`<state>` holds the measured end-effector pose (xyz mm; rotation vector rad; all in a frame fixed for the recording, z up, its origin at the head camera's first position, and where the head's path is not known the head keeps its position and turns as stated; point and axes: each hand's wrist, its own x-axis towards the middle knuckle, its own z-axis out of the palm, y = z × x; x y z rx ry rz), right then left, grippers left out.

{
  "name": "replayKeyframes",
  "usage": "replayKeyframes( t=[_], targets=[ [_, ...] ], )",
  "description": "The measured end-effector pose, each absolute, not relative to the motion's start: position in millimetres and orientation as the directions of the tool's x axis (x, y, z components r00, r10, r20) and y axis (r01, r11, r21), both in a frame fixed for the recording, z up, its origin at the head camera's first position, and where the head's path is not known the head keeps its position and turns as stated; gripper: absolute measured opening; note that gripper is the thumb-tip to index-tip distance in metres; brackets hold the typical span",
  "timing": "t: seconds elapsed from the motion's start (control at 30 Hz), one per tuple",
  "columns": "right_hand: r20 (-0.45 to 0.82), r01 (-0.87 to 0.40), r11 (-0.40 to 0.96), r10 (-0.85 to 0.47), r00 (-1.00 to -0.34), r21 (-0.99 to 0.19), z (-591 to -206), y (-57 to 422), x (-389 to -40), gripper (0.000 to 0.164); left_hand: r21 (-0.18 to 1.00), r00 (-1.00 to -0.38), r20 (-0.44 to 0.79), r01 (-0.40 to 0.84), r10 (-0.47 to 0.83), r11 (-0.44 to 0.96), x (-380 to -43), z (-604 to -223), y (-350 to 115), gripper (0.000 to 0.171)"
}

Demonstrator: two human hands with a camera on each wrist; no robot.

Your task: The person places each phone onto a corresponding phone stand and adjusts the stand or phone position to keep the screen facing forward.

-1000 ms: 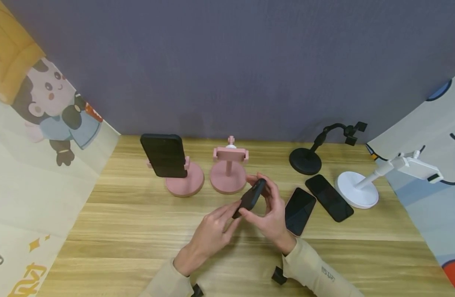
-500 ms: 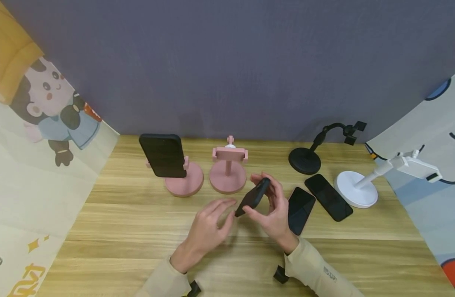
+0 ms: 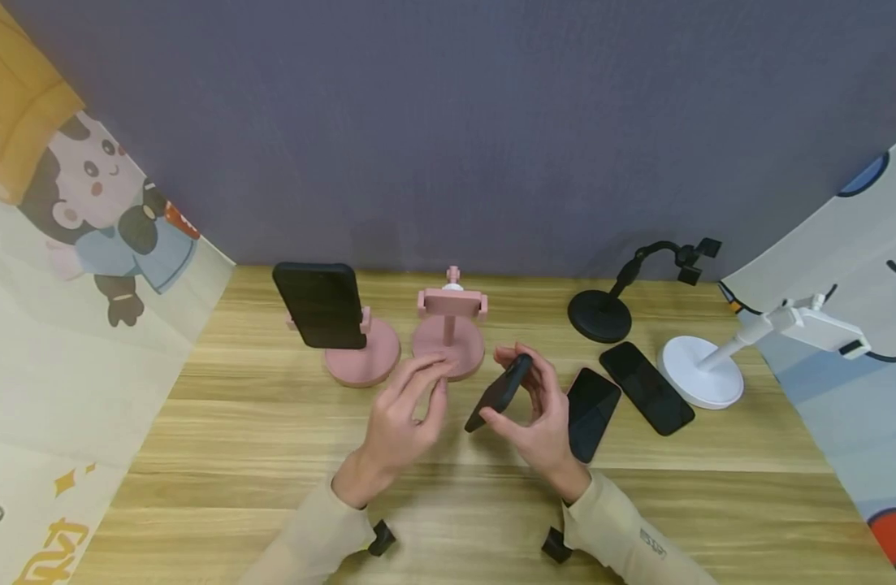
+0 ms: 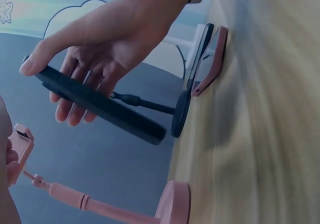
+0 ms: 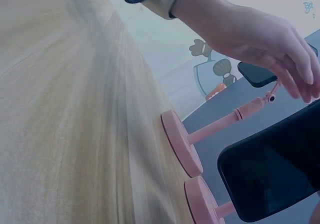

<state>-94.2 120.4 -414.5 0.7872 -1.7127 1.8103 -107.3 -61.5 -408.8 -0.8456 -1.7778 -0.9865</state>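
Observation:
My right hand point(image 3: 538, 418) grips a black smartphone point(image 3: 500, 394) by its edges, thumb on one side and fingers on the other. The phone is tilted above the table, and its dark screen point(image 5: 272, 164) shows in the right wrist view. My left hand point(image 3: 402, 418) is off the phone, fingers loosely bent with nothing between them. In the head view its fingertips overlap the round base of a pink phone stand point(image 3: 449, 333), whose holder point(image 3: 453, 304) bears no phone. A second pink stand point(image 3: 363, 357), to the left, holds an upright black smartphone point(image 3: 319, 305).
Two more smartphones lie flat on the wooden table point(image 3: 272, 463): one point(image 3: 592, 414) beside my right hand, another point(image 3: 647, 388) further right. Behind them stand a black stand point(image 3: 601, 315) and a white stand point(image 3: 699, 374) with its holder leaning right. A grey-blue panel point(image 3: 448, 146) closes the back.
My left hand has let go of the phone and moved up and left to the middle pink stand. My right hand keeps hold of the phone, shifted slightly right.

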Motion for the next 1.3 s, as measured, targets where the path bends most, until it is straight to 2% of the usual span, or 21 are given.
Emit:
replayKeyframes(
  t=[0.4, 0.47, 0.57, 0.7, 0.9, 1.07, 1.3],
  targets=[
    [0.7, -0.698, -0.051, -0.021, -0.714, -0.714, -422, 118, -93, 0.08, 0.211, -0.246, 0.969, 0.851, 0.01, 0.48, -132, -394, -56, 0.025],
    [0.699, -0.698, -0.048, -0.022, -0.715, -0.715, -423, 118, -93, 0.08, 0.22, -0.247, 0.969, 0.848, -0.008, 0.482, -136, -391, -56, 0.026],
    [0.7, -0.699, -0.041, -0.024, -0.714, -0.714, -422, 117, -92, 0.08, 0.273, -0.293, 0.955, 0.826, -0.039, 0.493, -141, -390, -56, 0.033],
    [0.701, -0.7, -0.036, -0.026, -0.713, -0.713, -421, 117, -92, 0.08, 0.371, -0.389, 0.918, 0.777, -0.076, 0.51, -146, -390, -54, 0.044],
    [0.701, -0.7, -0.039, -0.036, -0.712, -0.713, -420, 115, -91, 0.081, 0.485, -0.49, 0.862, 0.729, -0.128, 0.483, -151, -394, -51, 0.046],
    [0.703, -0.701, -0.05, -0.052, -0.709, -0.711, -416, 113, -91, 0.08, 0.54, -0.52, 0.838, 0.741, -0.168, 0.4, -154, -396, -51, 0.043],
    [0.747, -0.744, -0.066, -0.054, -0.663, -0.665, -405, 108, -94, 0.079, 0.55, -0.511, 0.833, 0.728, -0.213, 0.408, -158, -393, -49, 0.033]
  ],
)
